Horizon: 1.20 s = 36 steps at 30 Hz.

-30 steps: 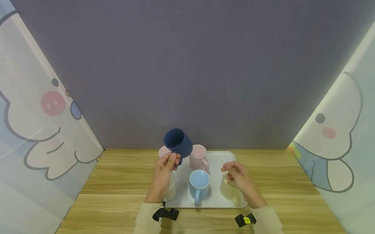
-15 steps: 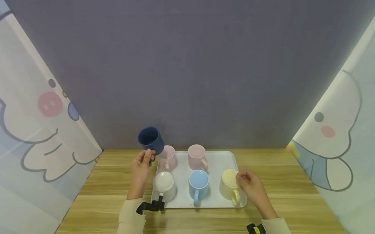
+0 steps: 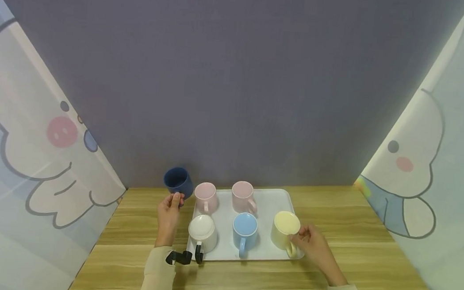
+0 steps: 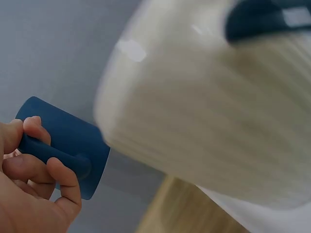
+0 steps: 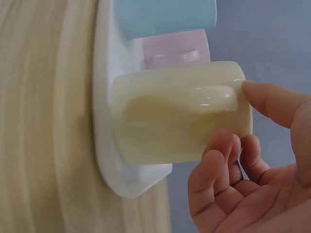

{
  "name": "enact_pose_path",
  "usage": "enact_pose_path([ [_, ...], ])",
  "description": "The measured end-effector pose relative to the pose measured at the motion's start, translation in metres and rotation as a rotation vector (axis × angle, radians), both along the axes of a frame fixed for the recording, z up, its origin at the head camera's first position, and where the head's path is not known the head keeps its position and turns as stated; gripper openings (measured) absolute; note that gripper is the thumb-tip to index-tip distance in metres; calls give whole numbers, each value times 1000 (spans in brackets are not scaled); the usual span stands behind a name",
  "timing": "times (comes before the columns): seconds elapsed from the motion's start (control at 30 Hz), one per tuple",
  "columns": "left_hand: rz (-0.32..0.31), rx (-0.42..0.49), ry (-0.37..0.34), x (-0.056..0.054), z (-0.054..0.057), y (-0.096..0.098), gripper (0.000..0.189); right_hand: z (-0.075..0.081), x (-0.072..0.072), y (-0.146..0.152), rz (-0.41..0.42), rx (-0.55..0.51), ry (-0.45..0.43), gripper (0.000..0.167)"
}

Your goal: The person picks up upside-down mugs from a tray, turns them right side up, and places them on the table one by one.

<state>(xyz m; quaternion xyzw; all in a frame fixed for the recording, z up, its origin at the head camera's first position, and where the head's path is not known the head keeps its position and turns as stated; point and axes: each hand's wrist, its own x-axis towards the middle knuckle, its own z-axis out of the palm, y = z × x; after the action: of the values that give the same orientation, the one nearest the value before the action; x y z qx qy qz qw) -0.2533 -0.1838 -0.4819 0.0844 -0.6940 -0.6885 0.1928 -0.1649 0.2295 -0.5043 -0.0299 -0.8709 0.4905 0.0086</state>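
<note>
Moved left from over the white rectangular tray point(image 3: 270, 203), the dark-blue cylindrical mug point(image 3: 182, 184) tilts, its handle point(image 4: 50, 152) pinched in the left grip point(image 3: 168, 210). The glossy pale-yellow mug point(image 3: 282, 231) stands on the tray, the bent right grip point(image 3: 310, 242) at its side; whether pinching, I cannot tell.

The left arm point(image 3: 164, 238), in a cream sleeve point(image 3: 157, 271), rises almost straight from the lower edge of the head view, and the left grip point(image 3: 168, 209) is held forward with its thumb point(image 3: 176, 198) on top. Its fingers point(image 4: 66, 184) are curled inward, closed in a pinch with this thumb. The right arm point(image 3: 334, 270) comes slantwise from the lower right, and the right grip point(image 3: 312, 243) is nearer to the body, well apart from the left one. Its thumb point(image 5: 272, 100) is stretched out, while its fingers point(image 5: 206, 182) are half bent, and there is a space between them.
</note>
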Motion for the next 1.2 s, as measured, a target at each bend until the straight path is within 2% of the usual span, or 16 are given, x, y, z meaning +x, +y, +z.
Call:
enact_pose_path([
  [0.2,32,-11,-10,-6,-20,-5,32,-7,5,1,11,36,-24,27],
  [0.33,33,-7,-18,-8,-28,-8,31,-9,6,1,28,10,-27,26],
  [0.53,37,-11,-73,-10,-40,-12,32,-10,7,1,37,0,-60,25],
  [0.77,43,-68,-116,-12,-52,-16,33,-11,6,0,16,-2,-98,26],
  [0.97,40,-113,-166,-14,-63,-20,34,-13,5,0,32,-5,-91,28],
  [1.2,27,-119,-207,-16,-67,-22,33,-15,5,-1,44,-19,-105,31],
])
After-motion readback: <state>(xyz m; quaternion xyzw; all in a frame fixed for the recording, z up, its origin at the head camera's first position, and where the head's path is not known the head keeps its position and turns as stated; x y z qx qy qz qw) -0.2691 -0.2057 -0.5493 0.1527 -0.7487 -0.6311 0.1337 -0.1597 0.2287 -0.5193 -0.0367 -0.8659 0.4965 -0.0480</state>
